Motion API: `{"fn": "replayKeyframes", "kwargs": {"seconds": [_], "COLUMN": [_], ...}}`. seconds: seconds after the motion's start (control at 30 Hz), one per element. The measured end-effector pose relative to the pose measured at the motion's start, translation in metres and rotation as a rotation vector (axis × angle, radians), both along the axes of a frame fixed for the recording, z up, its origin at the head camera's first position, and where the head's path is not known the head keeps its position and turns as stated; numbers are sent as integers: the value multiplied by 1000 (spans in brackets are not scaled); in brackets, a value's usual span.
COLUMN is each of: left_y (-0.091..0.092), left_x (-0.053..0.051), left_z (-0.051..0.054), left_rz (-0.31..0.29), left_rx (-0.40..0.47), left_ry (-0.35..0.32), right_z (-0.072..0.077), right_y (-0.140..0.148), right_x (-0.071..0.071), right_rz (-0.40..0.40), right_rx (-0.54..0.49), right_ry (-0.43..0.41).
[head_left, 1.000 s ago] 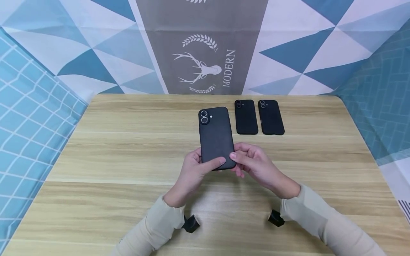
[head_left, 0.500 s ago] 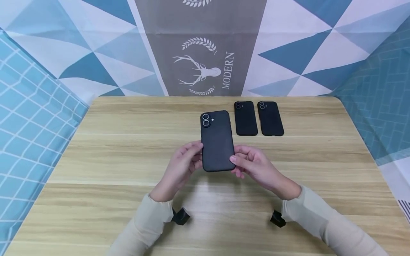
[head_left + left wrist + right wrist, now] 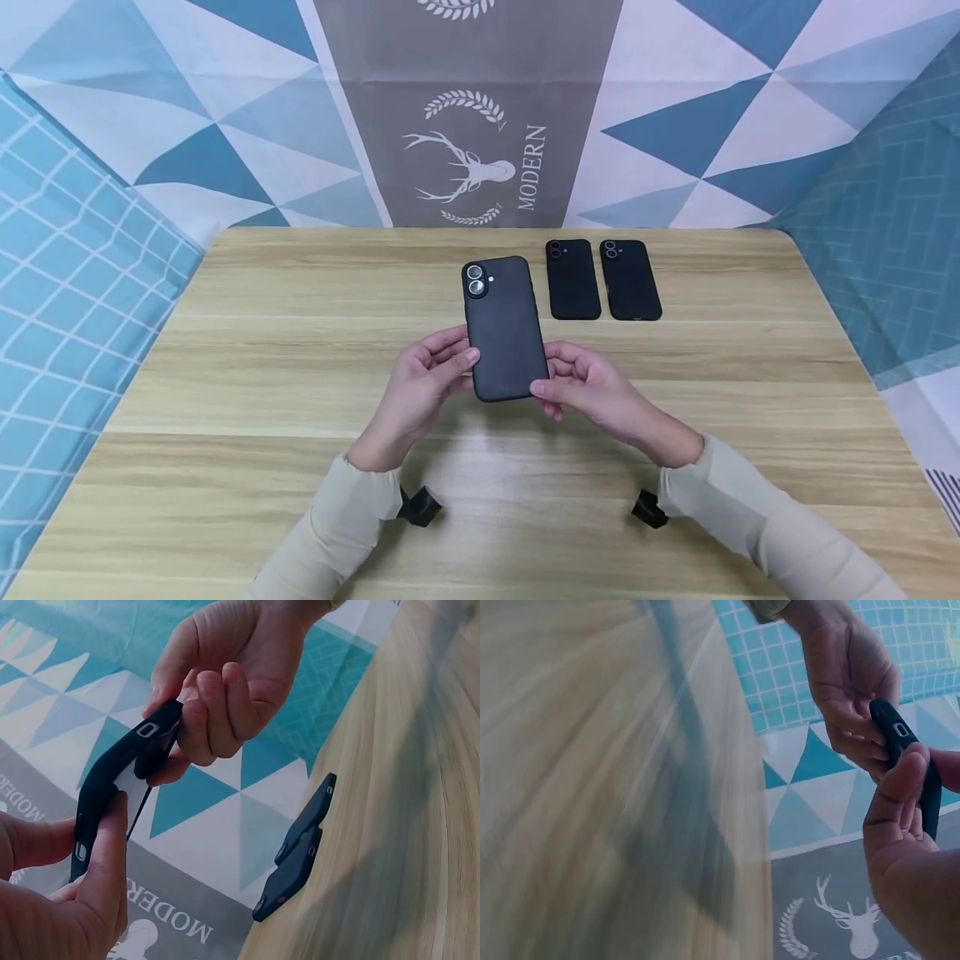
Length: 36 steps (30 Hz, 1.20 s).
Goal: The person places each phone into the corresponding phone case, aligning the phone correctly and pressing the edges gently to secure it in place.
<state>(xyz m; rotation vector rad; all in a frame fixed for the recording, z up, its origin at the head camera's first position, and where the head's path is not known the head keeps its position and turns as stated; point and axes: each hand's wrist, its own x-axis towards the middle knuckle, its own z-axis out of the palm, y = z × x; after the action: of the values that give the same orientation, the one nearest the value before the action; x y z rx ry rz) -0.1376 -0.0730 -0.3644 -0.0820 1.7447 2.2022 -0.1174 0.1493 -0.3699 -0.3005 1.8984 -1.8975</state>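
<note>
A black phone case (image 3: 507,333) with two ringed lens openings is held above the table, back side up, in the head view. My left hand (image 3: 420,379) pinches its left edge, thumb on the back and fingers beneath. At the lower right corner, my right hand (image 3: 596,392) pinches the case between thumb and fingers. The left wrist view shows the case (image 3: 112,769) edge-on and bowed, with oblong cutouts along its side. From the right wrist, the edge of the case (image 3: 900,729) shows one cutout; fingers cover much of the rest.
Two more black phone-shaped pieces, a left one (image 3: 573,280) and a right one (image 3: 631,281), lie side by side near the back of the wooden table (image 3: 262,367). A patterned cloth (image 3: 480,125) rises behind the table edge.
My left hand has moved from the bottom of the case to its left edge, its thumb leaving the lower back. The case shifts and tilts slightly; my right hand keeps its grip.
</note>
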Motion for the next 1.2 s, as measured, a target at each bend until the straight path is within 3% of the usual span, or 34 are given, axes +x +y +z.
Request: {"fn": "replayKeyframes", "kwargs": {"seconds": [0.1,0.23,0.3,0.67,0.97,1.2], "left_y": [0,0,0,4,5,6], "left_x": [-3,-11,-16,-45,-66,-83], "left_z": [-2,-5,-7,-9,-12,-18], "left_rz": [12,17,12,0,-27,-13], "left_rx": [-45,-95,-108,-166,-141,-209], "left_ry": [13,20,17,18,-35,-31], "right_z": [0,1,1,4,-8,-17], "right_y": [0,-4,-6,-12,-15,-15], "right_x": [-7,-22,-29,-47,-66,-80], "right_rz": [-87,-235,-273,-344,-404,-425], "right_rx": [63,64,74,207,136,171], "right_ry": [14,37,39,50,24,18]}}
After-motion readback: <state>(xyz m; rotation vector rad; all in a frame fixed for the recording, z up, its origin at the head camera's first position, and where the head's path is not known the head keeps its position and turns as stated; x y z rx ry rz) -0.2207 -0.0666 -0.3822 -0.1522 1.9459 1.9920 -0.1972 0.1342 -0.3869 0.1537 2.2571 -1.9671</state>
